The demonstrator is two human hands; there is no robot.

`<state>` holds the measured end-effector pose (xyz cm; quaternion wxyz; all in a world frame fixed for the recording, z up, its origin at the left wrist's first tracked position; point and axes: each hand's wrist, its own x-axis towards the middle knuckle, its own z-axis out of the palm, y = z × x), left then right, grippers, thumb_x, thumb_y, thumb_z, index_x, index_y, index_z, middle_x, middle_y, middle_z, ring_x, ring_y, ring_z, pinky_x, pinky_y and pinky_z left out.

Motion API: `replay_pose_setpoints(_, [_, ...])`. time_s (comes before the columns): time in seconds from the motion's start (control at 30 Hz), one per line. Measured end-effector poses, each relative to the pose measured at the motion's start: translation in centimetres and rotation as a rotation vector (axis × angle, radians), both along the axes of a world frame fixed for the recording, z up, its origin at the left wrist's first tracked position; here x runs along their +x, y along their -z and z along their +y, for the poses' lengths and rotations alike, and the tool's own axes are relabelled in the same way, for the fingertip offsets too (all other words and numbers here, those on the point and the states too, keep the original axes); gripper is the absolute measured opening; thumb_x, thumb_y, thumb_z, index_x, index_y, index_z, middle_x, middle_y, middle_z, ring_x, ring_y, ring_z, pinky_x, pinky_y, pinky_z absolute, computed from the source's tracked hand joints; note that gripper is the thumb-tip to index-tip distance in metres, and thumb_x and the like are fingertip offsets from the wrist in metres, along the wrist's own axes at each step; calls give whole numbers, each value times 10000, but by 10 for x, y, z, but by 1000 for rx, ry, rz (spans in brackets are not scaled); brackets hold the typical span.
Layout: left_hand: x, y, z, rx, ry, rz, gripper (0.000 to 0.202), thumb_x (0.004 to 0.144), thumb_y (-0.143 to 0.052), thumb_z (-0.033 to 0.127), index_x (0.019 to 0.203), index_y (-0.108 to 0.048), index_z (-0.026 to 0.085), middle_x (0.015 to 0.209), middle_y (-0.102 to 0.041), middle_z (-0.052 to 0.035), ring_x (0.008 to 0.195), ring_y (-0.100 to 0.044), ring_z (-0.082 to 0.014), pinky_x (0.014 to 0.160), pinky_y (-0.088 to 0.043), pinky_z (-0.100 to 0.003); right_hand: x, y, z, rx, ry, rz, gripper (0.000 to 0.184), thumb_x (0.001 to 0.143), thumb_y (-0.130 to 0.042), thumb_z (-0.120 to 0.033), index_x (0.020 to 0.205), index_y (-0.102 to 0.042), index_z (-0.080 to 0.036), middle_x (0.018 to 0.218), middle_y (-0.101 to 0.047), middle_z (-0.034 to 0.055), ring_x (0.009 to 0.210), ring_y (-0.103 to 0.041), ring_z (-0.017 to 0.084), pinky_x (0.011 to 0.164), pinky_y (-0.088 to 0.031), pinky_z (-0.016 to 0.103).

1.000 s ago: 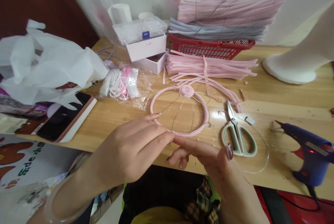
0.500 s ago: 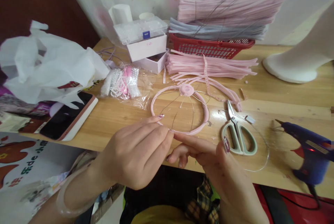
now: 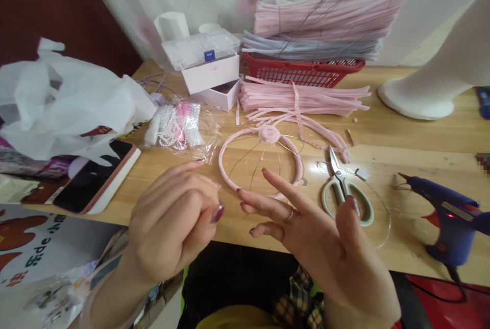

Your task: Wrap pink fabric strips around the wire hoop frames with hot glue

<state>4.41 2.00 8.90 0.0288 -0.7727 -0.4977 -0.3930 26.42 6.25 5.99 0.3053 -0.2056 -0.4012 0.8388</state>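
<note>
And the left hand (image 3: 170,221) is now parted from the right hand (image 3: 317,237), curled, any grip impossible to tell, the right spread wide, with the pink ring (image 3: 297,158), on the worktop (image 3: 398,140) beyond, seemingly left waiting.

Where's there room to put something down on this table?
A wide bare patch lies between the white stand and the glue gun. A smaller one is between the phone, the pearls and the left hand. It's crowded around the pink ring, and behind it: boxes, basket, pink stems.
</note>
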Motion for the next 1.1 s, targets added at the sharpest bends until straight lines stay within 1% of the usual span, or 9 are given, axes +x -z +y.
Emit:
replay_pose_setpoints(0.1, [4,2,1,23,42,27,201,958,-620,164,767,-584,217,745,-699,13,733,-708,-153,926,-596,-435,0,-1,0,-3,-5,7,703,925,-326,-810,1459,-531,-401,1465,-621,44,1387,-541,294,1076,-485,530])
replay_pose_setpoints(0.17, [8,5,3,22,28,58,39,919,-711,200,911,-674,208,877,-760,-13,819,-733,-171,967,-583,-445,0,-3,0,-4,-5,10,707,910,-352,-821,1448,-545,-407,1461,-624,41,1395,-535,305,1098,-468,553])
replay_pose_setpoints(0.23, [12,7,5,17,15,83,136,909,-725,192,1041,-698,214,950,-788,-25,875,-748,-187,1016,-561,-469,-1,-5,0,-6,-8,29,711,897,-376,-828,1451,-543,-415,1462,-623,33,1403,-527,302,1137,-430,558])
replay_pose_setpoints(0.33, [18,11,6,39,-17,87,141,909,-713,159,1036,-705,221,955,-807,-22,884,-766,-203,1034,-556,-498,-3,-3,-2,4,-12,71,722,899,-371,-828,1487,-495,-428,1502,-584,19,1461,-457,284,1208,-332,556])
replay_pose_setpoints(0.5, [36,20,1,134,-195,39,209,852,-729,53,1024,-704,170,946,-822,-66,854,-783,-241,998,-574,-564,-15,29,-13,182,138,143,738,895,-310,-850,1546,-337,-505,1605,-458,-21,1542,-305,258,1218,-312,564])
replay_pose_setpoints(0.67, [52,19,-4,-52,-193,-216,156,916,-598,77,984,-668,198,917,-812,-37,829,-779,-184,792,-655,-316,-28,59,-18,334,326,-170,645,981,-458,-657,1566,-210,-545,1609,-440,-44,1558,-265,216,1242,-288,587])
replay_pose_setpoints(0.77, [53,13,-2,-111,-143,-229,159,926,-552,81,964,-650,200,844,-786,-32,778,-766,-177,718,-648,-285,-31,58,-12,383,343,-283,546,1033,-411,-562,1562,-292,-491,1578,-483,-35,1549,-289,216,1261,-264,593])
replay_pose_setpoints(0.87, [50,11,1,-168,-133,-175,151,945,-519,106,959,-645,187,790,-761,-32,733,-755,-182,673,-642,-293,-28,51,-3,397,279,-295,550,1032,-317,-632,1530,-411,-418,1546,-524,-7,1534,-327,247,1268,-246,597])
replay_pose_setpoints(1.1, [44,10,7,-160,-60,-123,195,936,-506,70,835,-624,188,645,-680,11,640,-724,-151,855,-647,-338,-18,41,11,386,162,-353,647,970,-335,-746,1469,-520,-378,1484,-587,40,1540,-304,321,1241,-283,645])
